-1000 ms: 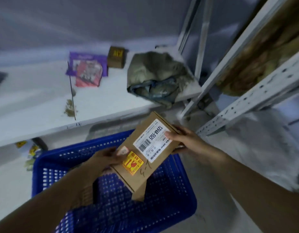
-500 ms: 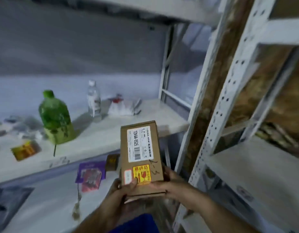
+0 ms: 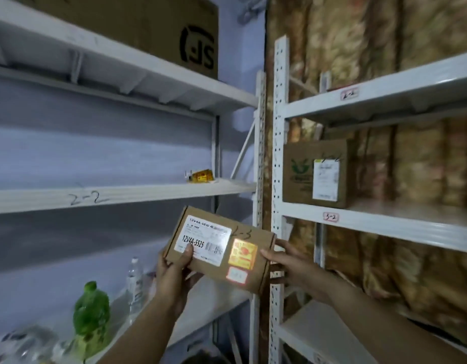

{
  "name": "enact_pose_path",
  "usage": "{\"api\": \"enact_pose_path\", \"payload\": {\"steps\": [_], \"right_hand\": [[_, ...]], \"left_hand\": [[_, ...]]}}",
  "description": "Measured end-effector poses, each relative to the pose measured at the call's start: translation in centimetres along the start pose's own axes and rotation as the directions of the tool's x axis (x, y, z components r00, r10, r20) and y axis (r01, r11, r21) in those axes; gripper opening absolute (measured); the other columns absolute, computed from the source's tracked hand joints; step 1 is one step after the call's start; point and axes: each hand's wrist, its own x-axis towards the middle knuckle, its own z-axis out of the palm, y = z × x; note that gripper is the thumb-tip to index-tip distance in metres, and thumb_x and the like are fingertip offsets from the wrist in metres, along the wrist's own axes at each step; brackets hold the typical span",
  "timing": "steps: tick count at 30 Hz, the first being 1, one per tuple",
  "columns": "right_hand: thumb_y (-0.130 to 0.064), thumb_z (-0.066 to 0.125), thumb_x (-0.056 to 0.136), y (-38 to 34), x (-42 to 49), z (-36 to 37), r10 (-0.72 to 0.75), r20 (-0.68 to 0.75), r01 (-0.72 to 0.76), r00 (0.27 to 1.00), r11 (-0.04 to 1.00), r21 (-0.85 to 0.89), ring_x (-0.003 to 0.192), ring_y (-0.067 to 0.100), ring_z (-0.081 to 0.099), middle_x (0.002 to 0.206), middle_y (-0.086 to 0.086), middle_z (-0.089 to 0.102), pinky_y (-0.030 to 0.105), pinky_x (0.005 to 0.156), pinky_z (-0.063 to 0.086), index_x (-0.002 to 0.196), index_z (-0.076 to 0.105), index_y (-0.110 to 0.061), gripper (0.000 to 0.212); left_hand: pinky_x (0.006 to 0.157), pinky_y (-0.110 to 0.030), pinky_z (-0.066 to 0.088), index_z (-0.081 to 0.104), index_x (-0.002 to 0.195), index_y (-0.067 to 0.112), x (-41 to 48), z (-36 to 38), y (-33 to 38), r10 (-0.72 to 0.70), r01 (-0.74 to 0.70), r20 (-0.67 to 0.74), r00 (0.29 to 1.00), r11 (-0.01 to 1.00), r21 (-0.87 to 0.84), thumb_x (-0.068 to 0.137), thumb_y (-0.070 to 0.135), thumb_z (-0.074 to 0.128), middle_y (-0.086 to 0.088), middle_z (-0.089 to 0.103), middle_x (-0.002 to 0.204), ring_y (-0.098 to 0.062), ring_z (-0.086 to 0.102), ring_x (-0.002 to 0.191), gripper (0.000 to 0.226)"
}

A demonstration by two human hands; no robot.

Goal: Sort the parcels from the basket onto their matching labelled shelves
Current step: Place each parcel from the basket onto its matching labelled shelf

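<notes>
I hold a flat brown cardboard parcel (image 3: 222, 248) in both hands, in front of the upright posts between two shelf units. It carries a white barcode label, an orange sticker and a handwritten mark that looks like "2-3". My left hand (image 3: 174, 274) grips its left end, thumb on the white label. My right hand (image 3: 287, 264) holds its right end. The left unit's shelf (image 3: 122, 195) is handwritten "2-2". The right unit's shelves carry small tags reading "2-2" (image 3: 349, 94) and "3-2" (image 3: 330, 217). The basket is out of view.
A brown box with a green logo (image 3: 316, 172) stands on the right "3-2" shelf. A large carton (image 3: 153, 30) sits on the top left shelf, a small orange packet (image 3: 201, 176) on the "2-2" shelf. A green bottle (image 3: 92, 311) and a clear bottle (image 3: 135, 282) stand lower left.
My view has swung up from the blue basket to the upper shelves. Both hands have lifted the parcel and turned it from upright to lying sideways.
</notes>
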Motion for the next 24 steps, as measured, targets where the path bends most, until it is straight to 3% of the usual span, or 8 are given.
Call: {"api": "enact_pose_path", "payload": {"steps": [4, 6, 8, 10, 12, 14, 18, 24], "right_hand": [[-0.033, 0.064, 0.087, -3.7, -4.4, 0.5, -0.087, -0.099, 0.083, 0.991, 0.996, -0.042, 0.085, 0.008, 0.07, 0.102, -0.009, 0.066, 0.027, 0.062, 0.059, 0.105, 0.049, -0.039, 0.023], [-0.026, 0.056, 0.093, -5.5, -6.3, -0.4, -0.175, -0.214, 0.164, 0.961, 0.984, -0.07, 0.088, 0.009, 0.068, 0.102, -0.01, 0.066, 0.029, 0.062, 0.06, 0.112, 0.054, -0.032, 0.02], [-0.017, 0.052, 0.096, -7.3, -8.3, -1.8, -0.252, -0.372, 0.215, 0.894, 0.967, -0.139, 0.098, 0.019, 0.067, 0.11, 0.002, 0.068, 0.034, 0.076, 0.059, 0.123, 0.056, -0.017, 0.028], [-0.012, 0.051, 0.096, -8.2, -10.1, -3.0, -0.322, -0.435, 0.232, 0.841, 0.94, -0.249, 0.1, 0.017, 0.065, 0.112, 0.003, 0.068, 0.022, 0.084, 0.054, 0.126, 0.057, -0.011, 0.031], [-0.011, 0.05, 0.096, -8.6, -12.1, -3.9, -0.352, -0.482, 0.215, 0.802, 0.924, -0.317, 0.096, 0.012, 0.065, 0.108, 0.0, 0.068, 0.015, 0.078, 0.05, 0.125, 0.058, -0.012, 0.03], [-0.012, 0.049, 0.097, -8.7, -14.0, -4.5, -0.357, -0.547, 0.186, 0.757, 0.92, -0.344, 0.103, 0.017, 0.065, 0.112, 0.003, 0.069, 0.025, 0.087, 0.051, 0.124, 0.059, -0.012, 0.029], [-0.016, 0.05, 0.097, -9.6, -19.1, -7.5, -0.356, -0.652, 0.108, 0.67, 0.915, -0.388, 0.11, 0.022, 0.063, 0.117, 0.005, 0.068, 0.037, 0.101, 0.047, 0.124, 0.06, -0.012, 0.029], [-0.022, 0.053, 0.095, -12.6, -25.8, -13.3, -0.399, -0.749, 0.004, 0.529, 0.883, -0.469, 0.109, 0.025, 0.062, 0.121, 0.012, 0.065, 0.042, 0.099, 0.049, 0.127, 0.055, -0.007, 0.035]], "left_hand": [[0.081, -0.047, 0.055, 0.042, 0.132, 0.009, -1.6, 4.4, 2.8, 0.001, 0.004, 0.034, 0.999, 0.991, -0.134, 0.089, 0.016, 0.059, -0.019, 0.063, 0.121, -0.037, 0.061, 0.11, 0.048], [0.085, -0.044, 0.053, 0.048, 0.129, 0.009, -2.3, 5.8, 4.1, 0.018, -0.015, 0.083, 0.996, 0.999, -0.045, 0.087, 0.017, 0.061, -0.016, 0.064, 0.12, -0.031, 0.061, 0.107, 0.044], [0.086, -0.037, 0.051, 0.058, 0.117, 0.006, -3.2, 6.9, 5.3, 0.075, -0.095, 0.147, 0.986, 0.986, 0.134, 0.085, 0.015, 0.064, -0.016, 0.066, 0.116, -0.027, 0.062, 0.102, 0.034], [0.076, -0.021, 0.052, 0.061, 0.107, 0.008, -4.2, 8.2, 5.9, 0.128, -0.19, 0.229, 0.965, 0.944, 0.271, 0.084, 0.006, 0.064, -0.014, 0.068, 0.11, -0.022, 0.064, 0.095, 0.023], [0.068, -0.01, 0.052, 0.058, 0.115, 0.006, -5.1, 10.2, 5.9, 0.17, -0.27, 0.323, 0.931, 0.916, 0.295, 0.083, -0.006, 0.061, -0.013, 0.066, 0.111, -0.016, 0.063, 0.094, 0.034], [0.079, -0.017, 0.054, 0.052, 0.124, 0.003, -6.1, 12.4, 5.8, 0.209, -0.324, 0.379, 0.902, 0.906, 0.272, 0.082, -0.01, 0.061, -0.014, 0.064, 0.116, -0.018, 0.062, 0.098, 0.046], [0.102, -0.053, 0.043, 0.043, 0.133, 0.001, -8.7, 17.9, 5.1, 0.184, -0.309, 0.425, 0.886, 0.919, 0.246, 0.079, -0.01, 0.065, -0.02, 0.061, 0.123, -0.032, 0.057, 0.115, 0.06], [0.097, -0.039, 0.045, 0.032, 0.131, 0.005, -12.1, 26.1, 4.2, 0.108, -0.244, 0.513, 0.852, 0.948, 0.206, 0.076, -0.006, 0.07, -0.015, 0.058, 0.127, -0.025, 0.056, 0.112, 0.068]]}}
